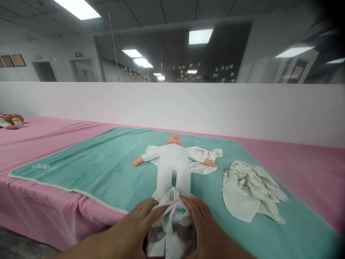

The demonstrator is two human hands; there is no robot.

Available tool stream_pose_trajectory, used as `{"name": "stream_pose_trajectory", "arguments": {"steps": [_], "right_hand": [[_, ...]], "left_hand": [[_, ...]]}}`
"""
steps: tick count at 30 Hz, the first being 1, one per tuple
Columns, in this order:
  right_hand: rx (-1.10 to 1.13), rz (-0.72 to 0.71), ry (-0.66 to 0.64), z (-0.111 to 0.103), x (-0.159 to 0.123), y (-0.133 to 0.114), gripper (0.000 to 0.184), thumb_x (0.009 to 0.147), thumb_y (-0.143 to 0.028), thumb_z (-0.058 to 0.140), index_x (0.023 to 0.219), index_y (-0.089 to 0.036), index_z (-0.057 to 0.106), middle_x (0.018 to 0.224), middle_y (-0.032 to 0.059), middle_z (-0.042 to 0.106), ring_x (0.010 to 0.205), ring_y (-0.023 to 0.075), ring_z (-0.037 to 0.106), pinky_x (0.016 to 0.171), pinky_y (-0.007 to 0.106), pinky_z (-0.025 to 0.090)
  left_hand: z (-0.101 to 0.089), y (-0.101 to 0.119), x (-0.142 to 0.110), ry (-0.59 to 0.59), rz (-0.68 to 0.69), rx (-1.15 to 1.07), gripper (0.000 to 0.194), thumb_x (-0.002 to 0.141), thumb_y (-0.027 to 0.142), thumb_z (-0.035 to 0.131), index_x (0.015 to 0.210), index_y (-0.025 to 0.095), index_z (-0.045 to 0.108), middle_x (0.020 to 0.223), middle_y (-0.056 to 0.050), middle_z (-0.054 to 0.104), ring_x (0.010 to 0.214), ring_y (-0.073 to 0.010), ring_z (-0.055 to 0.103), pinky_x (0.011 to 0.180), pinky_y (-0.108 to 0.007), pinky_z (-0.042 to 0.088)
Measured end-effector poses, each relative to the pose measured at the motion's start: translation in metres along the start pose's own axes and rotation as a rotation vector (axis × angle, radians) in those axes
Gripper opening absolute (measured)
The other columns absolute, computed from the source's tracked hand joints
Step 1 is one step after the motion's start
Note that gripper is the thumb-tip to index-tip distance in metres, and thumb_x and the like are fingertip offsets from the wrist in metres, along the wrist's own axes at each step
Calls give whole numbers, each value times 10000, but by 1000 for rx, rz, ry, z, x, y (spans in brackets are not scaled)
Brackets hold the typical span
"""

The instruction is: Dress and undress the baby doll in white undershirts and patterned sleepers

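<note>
A baby doll (172, 162) in a white bodysuit lies on its back on a teal mat (107, 165), arms spread, feet toward me. An open white garment (199, 160) lies under its upper body. At the doll's feet, both my hands grip a bunched white garment with teal print (171, 216). My left hand (134, 223) holds its left side, fingers curled into the cloth. On the right side, my right hand (205, 223) presses with its fingers close together.
A crumpled white printed cloth (250, 190) lies on the mat to the right of the doll. The mat covers a pink-sheeted platform (40, 140) against a white wall. A brown toy (10, 121) rests at the far left.
</note>
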State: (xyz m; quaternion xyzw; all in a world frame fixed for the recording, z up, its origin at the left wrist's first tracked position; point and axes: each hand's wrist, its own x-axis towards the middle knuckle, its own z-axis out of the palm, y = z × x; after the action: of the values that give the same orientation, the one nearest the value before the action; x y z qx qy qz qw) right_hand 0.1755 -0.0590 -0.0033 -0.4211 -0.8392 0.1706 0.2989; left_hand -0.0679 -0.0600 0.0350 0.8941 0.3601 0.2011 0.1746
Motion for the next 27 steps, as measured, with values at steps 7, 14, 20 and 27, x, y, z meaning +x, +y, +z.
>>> {"name": "stream_pose_trajectory", "arguments": {"steps": [7, 14, 20, 27], "right_hand": [[-243, -71, 209, 41, 8, 26, 711, 685, -278, 605, 1334, -281, 314, 1075, 93, 591, 989, 295, 542, 882, 427, 388], [-129, 85, 75, 11, 22, 14, 773, 609, -160, 569, 1332, -232, 305, 1238, 106, 482, 1133, 317, 438, 917, 448, 388], [-104, 1, 233, 6, 45, 12, 522, 739, -64, 391, 1231, -238, 380, 1172, 84, 508, 1068, 216, 488, 889, 356, 428], [-146, -39, 220, 21, 36, 16, 339, 694, -98, 399, 999, -208, 496, 938, 95, 567, 877, 232, 546, 728, 344, 463]], "left_hand": [[18, -23, 12, 116, 238, 251, 725, 681, 316, 654, 1310, 318, 293, 1056, -74, 546, 998, -257, 500, 935, -439, 357], [10, -18, 34, 152, 170, 224, 711, 583, 24, 541, 1221, 289, 373, 935, -32, 549, 846, -206, 492, 763, -357, 398], [19, -34, 51, 261, 230, 360, 537, 689, 4, 444, 1171, 240, 423, 878, -55, 557, 776, -203, 480, 695, -354, 342], [33, -33, 48, 310, 331, 394, 345, 766, 134, 440, 1104, 191, 477, 793, -66, 587, 701, -201, 500, 639, -337, 337]]}}
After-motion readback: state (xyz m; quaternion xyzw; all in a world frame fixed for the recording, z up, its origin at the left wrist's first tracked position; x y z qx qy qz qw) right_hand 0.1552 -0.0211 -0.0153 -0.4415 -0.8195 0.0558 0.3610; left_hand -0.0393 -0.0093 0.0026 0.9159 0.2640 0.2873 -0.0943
